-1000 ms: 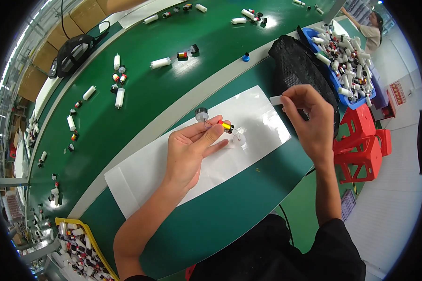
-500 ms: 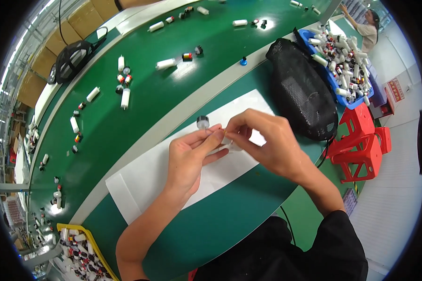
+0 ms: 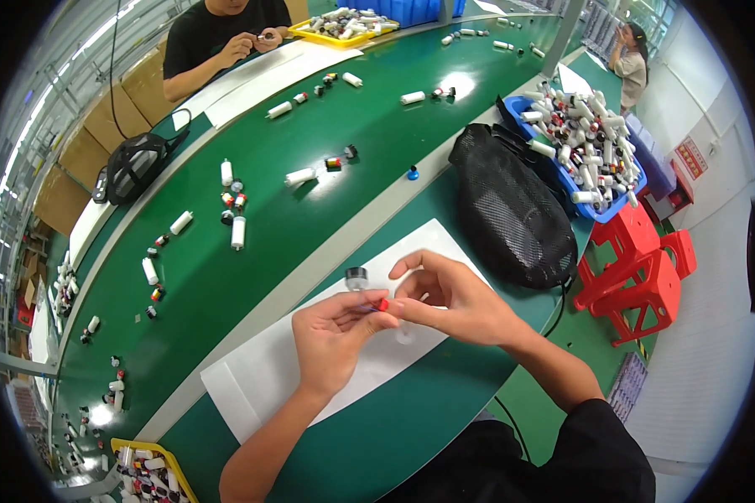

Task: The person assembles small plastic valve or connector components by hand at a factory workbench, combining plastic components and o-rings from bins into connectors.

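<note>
**Desk:** What does the head view show at centre frame?

**Photographer:** Two bare hands meet over a white paper sheet (image 3: pixel 260 377) on a green bench (image 3: pixel 310 226). The left hand (image 3: pixel 331 335) and right hand (image 3: pixel 453 302) both pinch a small red-tipped part (image 3: pixel 382 305), fingertips closed on it.

**Desk:** Which step is that?

**Photographer:** It looks like fitting or joining a small piece, mid-assembly. The next move likely calls for fine alignment and a steady pinch.

**Desk:** Materials?

**Photographer:** A small dark-capped, clear cylinder (image 3: pixel 356 277) stands just above the hands. A black mesh bag (image 3: pixel 512 210), soft and domed, lies at right; glossy white tubes fill a blue bin (image 3: pixel 591 210) upper right.
</note>
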`<state>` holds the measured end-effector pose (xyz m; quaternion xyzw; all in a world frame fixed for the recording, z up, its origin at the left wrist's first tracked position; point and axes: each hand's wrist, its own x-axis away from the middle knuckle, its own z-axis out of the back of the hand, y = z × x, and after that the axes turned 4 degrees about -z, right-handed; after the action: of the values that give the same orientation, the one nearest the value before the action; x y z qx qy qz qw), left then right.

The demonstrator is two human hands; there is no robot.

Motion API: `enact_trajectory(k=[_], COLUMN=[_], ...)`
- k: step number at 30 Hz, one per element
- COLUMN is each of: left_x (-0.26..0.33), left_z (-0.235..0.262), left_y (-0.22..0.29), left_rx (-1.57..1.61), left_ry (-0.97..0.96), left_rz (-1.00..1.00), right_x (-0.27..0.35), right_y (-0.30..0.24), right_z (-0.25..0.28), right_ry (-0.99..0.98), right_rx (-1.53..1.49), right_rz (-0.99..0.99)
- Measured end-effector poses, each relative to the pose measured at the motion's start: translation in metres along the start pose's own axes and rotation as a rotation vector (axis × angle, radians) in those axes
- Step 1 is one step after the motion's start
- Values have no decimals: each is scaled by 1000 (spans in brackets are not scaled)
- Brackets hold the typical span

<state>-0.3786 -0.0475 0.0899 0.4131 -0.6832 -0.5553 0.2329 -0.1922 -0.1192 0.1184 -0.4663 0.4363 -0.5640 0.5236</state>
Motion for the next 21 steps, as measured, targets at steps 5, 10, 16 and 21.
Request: enact_trajectory(k=[5,10,16,21], left_x=[5,0,2,12], left_z=[12,30,57,63], left_y=[4,-2,-42,-70], left_rx=[-234,-518,-640,-569], left_ry=[-44,-117,-204,-219], left_rz=[-218,-502,-446,-416], right_x=[-2,-6,-29,-204], right_y=[5,-6,-16,18], right_z=[-7,-7,101,363], right_ry=[-438,-443,286,1055], right_rx=[-493,-473,151,1384], right_rz=[-334,-361,145,493])
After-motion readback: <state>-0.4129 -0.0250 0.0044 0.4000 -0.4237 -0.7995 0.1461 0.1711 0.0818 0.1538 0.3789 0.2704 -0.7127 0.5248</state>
